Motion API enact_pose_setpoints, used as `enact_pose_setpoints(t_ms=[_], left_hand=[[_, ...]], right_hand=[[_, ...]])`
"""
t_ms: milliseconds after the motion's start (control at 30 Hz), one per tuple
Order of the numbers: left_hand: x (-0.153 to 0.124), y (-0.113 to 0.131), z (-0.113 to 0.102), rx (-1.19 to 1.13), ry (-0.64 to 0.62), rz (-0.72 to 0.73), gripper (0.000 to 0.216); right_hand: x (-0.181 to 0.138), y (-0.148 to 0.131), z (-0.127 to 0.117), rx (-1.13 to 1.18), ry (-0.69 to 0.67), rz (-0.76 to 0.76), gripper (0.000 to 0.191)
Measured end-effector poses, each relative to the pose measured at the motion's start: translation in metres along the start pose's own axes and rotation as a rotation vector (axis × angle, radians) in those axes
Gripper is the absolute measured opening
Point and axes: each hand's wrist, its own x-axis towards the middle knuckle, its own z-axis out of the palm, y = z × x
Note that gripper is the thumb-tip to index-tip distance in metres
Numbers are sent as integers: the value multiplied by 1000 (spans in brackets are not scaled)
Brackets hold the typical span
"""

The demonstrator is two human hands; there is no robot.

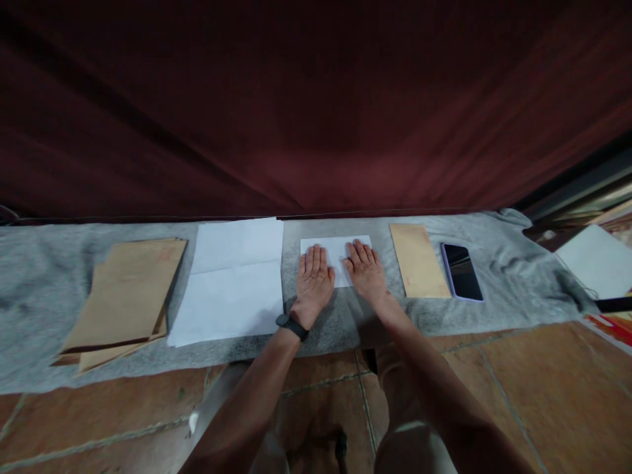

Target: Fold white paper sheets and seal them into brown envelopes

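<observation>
A folded sheet of white paper (340, 263) lies on the grey cloth (336, 322) in front of me. On its left part my left hand (315, 280) rests flat, fingers stretched out, with a dark band on the wrist. My right hand (365, 268) lies flat on the right part, its fingers slightly spread. Neither hand grips anything. To the left is a stack of white paper sheets (237, 283) with a crease across the middle. Right of my hands lies one brown envelope (419, 260).
Several brown envelopes (126, 289) are piled at the far left. A phone with a purple case (463, 271) lies right of the single envelope. A dark red curtain (296, 118) hangs behind the cloth-covered surface. Tiled floor (543, 382) shows below its front edge.
</observation>
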Motion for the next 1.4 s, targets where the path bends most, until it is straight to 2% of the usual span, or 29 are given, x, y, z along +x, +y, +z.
enact_pose_setpoints(t_ms=[333, 567, 733, 967, 1100, 1400], left_hand=[[3, 0, -7, 59, -24, -58, 61], [3, 5, -13, 56, -13, -6, 60], [-2, 13, -24, 15, -40, 94, 63], [-15, 33, -22, 55, -86, 226, 57], [-17, 33, -17, 67, -93, 212, 56], [-19, 30, -19, 83, -133, 175, 54]], right_hand=[[-3, 11, -4, -1, 43, 19, 54], [-3, 13, -8, -27, 29, 139, 54], [-3, 6, -7, 24, 65, 62, 54], [0, -9, -12, 24, -56, -12, 53], [1, -9, -12, 28, -77, -27, 53], [0, 5, -6, 23, -30, -2, 52]])
